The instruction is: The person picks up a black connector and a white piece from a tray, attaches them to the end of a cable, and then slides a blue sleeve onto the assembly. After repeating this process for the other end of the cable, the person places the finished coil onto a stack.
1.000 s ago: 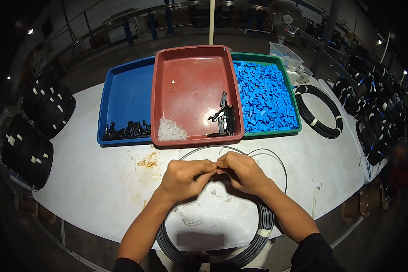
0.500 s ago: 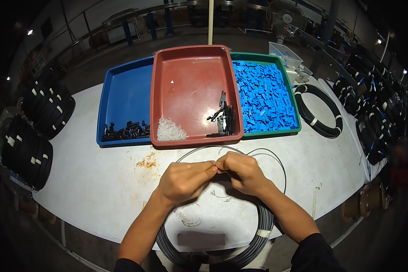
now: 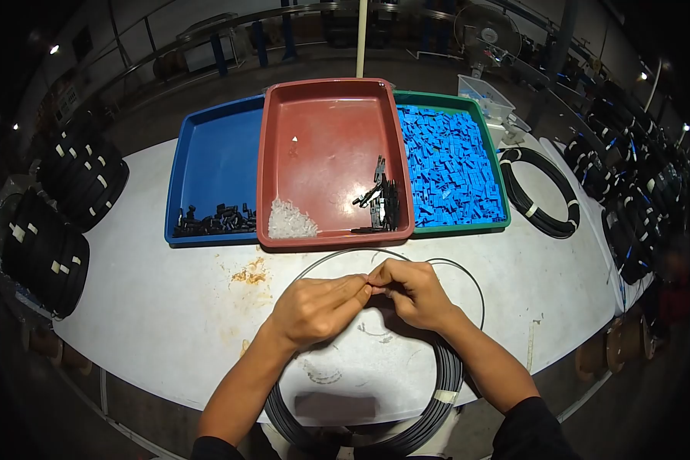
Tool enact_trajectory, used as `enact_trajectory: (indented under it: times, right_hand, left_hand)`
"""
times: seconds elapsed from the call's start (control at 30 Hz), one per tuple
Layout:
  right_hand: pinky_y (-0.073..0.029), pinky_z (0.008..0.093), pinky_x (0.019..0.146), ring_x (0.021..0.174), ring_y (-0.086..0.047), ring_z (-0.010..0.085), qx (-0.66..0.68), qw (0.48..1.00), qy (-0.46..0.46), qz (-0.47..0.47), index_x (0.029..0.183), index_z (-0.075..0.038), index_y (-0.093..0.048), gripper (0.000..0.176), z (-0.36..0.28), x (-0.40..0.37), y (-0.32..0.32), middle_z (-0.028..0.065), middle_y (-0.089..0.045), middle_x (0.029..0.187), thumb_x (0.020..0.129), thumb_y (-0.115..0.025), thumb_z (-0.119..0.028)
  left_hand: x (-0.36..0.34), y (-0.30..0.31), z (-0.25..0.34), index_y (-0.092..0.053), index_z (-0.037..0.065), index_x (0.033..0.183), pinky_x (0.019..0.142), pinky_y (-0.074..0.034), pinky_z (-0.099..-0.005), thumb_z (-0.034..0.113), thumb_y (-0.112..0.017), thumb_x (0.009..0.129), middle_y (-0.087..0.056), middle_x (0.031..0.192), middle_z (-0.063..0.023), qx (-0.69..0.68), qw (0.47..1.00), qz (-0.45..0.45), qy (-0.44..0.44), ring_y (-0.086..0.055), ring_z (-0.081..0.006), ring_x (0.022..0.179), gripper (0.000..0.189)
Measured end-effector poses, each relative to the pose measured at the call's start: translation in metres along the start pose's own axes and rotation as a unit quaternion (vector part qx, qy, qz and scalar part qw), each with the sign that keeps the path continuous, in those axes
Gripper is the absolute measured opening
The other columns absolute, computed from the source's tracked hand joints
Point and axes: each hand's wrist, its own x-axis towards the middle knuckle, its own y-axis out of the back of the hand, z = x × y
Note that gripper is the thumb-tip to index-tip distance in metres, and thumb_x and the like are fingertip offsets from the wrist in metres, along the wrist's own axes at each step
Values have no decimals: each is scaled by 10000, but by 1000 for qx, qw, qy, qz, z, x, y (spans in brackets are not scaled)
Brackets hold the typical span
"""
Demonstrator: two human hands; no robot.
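Cable coil [image 3: 450, 368], black and bound with pale tape [image 3: 445, 396], at the near edge of the counter [image 3: 153, 307], below and around the forearms, with a thin loose loop [image 3: 481, 291] curving out to the right. Left hand [image 3: 318, 307] closed, thumb and fingers pinched together; right hand [image 3: 412, 287] likewise closed, its fingertips touching those of the left just above the bare middle of the coil. Whatever sits between the fingertips hidden by them, so impossible to tell. Beyond the hands, three trays side by side: blue tray [image 3: 218, 146] on the left with black parts [image 3: 218, 221] along its near side; red tray [image 3: 330, 130] in the middle, overlapping both neighbours, with clear pieces [image 3: 290, 221] in the near left corner and black connectors [image 3: 385, 205] toward the near right; green tray [image 3: 497, 172] on the right, filled with blue clips [image 3: 448, 165]. Near the green tray, a second taped coil [image 3: 553, 226] lying flat. Brownish stain [image 3: 251, 271] near the left hand. Far left, a wall sign [image 3: 67, 96], its writing too small and dim to read.
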Motion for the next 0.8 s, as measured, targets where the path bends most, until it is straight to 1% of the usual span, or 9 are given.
enact_trajectory:
  times: [0.1, 0.17, 0.27, 0.37, 0.43, 0.5, 0.63, 0.7, 0.8]
  right_hand:
    - [-532, 405, 712, 776, -651, 339, -43, 998, 26, -27, 906, 25, -608, 178, 1, 1, 1, 148, -650, 843, 754, -648, 107]
    - [-524, 399, 717, 812, -648, 322, -133, 980, 147, -31, 900, 11, -610, 187, -4, 5, 5, 133, -644, 890, 739, -692, 61]
    - [-526, 390, 732, 843, -650, 310, -210, 956, 204, -26, 886, 3, -615, 198, -9, 5, 8, 131, -645, 932, 722, -721, 31]
    - [-534, 394, 726, 821, -656, 314, -174, 968, 181, -16, 909, 17, -625, 205, -9, 4, 8, 141, -655, 902, 724, -692, 73]
    - [-537, 398, 721, 809, -659, 320, -94, 990, 107, -13, 917, 21, -628, 212, 3, -1, 4, 146, -659, 884, 723, -674, 94]
    - [-541, 402, 716, 798, -662, 325, -14, 999, 32, -8, 925, 26, -630, 223, 5, -2, 2, 152, -664, 867, 722, -655, 115]
    - [-539, 401, 710, 796, -658, 332, -45, 995, 87, -20, 919, 24, -629, 227, 0, 1, 4, 146, -667, 875, 719, -653, 129]
    - [-535, 394, 715, 803, -643, 323, -103, 984, 146, -28, 917, 12, -616, 240, -1, 4, 5, 132, -662, 921, 705, -693, 94]
    - [-530, 389, 717, 798, -627, 311, -181, 960, 211, -12, 915, -1, -591, 278, -6, 6, 7, 119, -654, 941, 677, -715, 69]
  left_hand:
    - [-2, 1, 3, -776, 13, 907, 595, -603, -310, 5, -792, 744, -776, 890, -132, -121, 983, 4, 138, -760, -218, 719, 164]
    - [0, 0, 6, -781, 0, 905, 592, -593, -275, 25, -799, 796, -783, 868, -127, -171, 960, 34, 219, -759, -172, 696, 112]
    - [1, 4, 6, -785, -44, 894, 629, -587, -234, 15, -808, 844, -787, 846, -118, -433, 757, -8, 488, -736, -105, 719, 81]
    - [3, 4, 9, -778, -56, 927, 632, -593, -229, 3, -801, 842, -780, 823, -144, -367, 835, -7, 409, -742, -125, 706, 105]
    - [4, 6, 7, -762, -44, 913, 595, -609, -268, -4, -827, 738, -779, 887, -167, -103, 985, -43, 130, -758, -202, 690, 191]
    - [5, 2, 8, -750, -35, 881, 597, -618, -299, 1, -833, 694, -783, 942, -164, 68, 997, -12, -40, -758, -227, 697, 207]
    - [-2, 2, 6, -775, 15, 917, 594, -605, -284, 8, -795, 778, -779, 884, -123, -69, 993, 15, 90, -752, -197, 687, 141]
    - [-4, -1, 4, -773, -50, 929, 636, -621, -274, -17, -823, 767, -782, 871, -162, -235, 933, 33, 270, -762, -195, 706, 172]
    - [1, 3, 9, -788, -28, 921, 625, -592, -250, 7, -815, 811, -784, 836, -138, -333, 859, 20, 389, -750, -158, 683, 119]
